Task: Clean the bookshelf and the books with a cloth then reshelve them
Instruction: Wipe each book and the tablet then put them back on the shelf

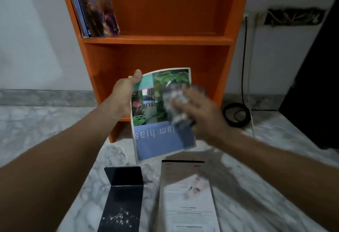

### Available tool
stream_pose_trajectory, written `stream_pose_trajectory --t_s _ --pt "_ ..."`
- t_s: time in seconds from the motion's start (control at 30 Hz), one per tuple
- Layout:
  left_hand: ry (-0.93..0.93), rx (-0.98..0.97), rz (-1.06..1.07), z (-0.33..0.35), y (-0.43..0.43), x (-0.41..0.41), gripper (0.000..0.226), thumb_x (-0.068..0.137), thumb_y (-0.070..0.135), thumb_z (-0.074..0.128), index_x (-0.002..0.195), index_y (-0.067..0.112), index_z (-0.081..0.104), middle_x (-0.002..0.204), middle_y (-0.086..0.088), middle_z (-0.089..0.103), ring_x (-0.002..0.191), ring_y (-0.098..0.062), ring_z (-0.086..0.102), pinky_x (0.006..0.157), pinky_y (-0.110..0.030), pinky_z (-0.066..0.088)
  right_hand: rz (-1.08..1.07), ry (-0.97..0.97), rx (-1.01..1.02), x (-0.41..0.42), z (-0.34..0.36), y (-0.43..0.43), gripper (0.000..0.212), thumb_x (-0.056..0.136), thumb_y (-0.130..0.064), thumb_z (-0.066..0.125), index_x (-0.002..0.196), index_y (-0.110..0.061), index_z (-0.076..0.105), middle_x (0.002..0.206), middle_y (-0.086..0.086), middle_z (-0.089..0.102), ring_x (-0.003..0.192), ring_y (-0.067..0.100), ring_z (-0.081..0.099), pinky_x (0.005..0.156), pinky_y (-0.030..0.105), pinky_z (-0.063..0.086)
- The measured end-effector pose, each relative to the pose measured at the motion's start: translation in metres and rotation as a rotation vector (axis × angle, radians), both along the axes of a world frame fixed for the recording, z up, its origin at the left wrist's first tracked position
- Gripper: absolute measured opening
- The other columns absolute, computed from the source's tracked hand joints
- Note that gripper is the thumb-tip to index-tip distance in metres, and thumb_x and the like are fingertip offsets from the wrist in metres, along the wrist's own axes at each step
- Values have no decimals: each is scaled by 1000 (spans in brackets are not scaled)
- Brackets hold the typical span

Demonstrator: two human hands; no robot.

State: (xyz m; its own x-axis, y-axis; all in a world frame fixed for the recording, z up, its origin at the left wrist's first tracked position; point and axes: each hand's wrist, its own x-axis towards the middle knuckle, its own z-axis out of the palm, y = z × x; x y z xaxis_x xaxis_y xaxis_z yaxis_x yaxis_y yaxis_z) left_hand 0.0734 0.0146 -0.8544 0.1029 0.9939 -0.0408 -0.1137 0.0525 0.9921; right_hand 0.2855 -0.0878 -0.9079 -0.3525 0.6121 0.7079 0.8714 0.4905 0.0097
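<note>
Marble floor, orange bookshelf, white wall: left grip clasps a book; right grip holds cloth against it.

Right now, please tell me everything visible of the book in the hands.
The book is thin, with a soft glossy cover that curves at the top. It shows garden photos, a teal patch at upper left and a blue band below with white letters, upside down to the camera. It is held tilted in the air before the shelf. The left hand grips its left edge, thumb on the top corner. The right hand, blurred, has a cloth against its right side.
</note>
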Motion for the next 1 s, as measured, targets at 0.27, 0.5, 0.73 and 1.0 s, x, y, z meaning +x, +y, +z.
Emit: stream_pose_trajectory --t_s 0.27,0.5,0.73,1.0 --pt "117 196 173 -6 9 -6 37 99 39 51 73 13 52 57 -3 47 40 -14 43 37 -18 30 234 -178 56 3 5 -45 24 92 -42 60 114 -35 68 115 -8 68 98 15 67 81 39 57" --pt "100 203 147 1 0 18 41 99 40 51 66 15 49 60 -7 45 53 -22 46 52 -33 36 -110 68 4 -17 32 -9 59 78 -7 65 135 -23 57 146 25 44 125 48 48 90 61 50" --pt "99 206 287 -2 0 1 47 102 39 45 64 12 46 41 -1 39 25 -10 35 35 -15 24 242 -432 -712 -19 -84 -66 42 73 -11 57 113 -21 64 116 12 61 98 35 59 63 41 49" --pt "81 135 303 -24 11 9 53 99 52 38 88 6 62 90 -21 69 88 -37 71 78 -50 56 8 -44 -1435 -32 -77 -32 44 78 -24 79 119 -19 64 123 1 65 102 19 60 79 22 42"
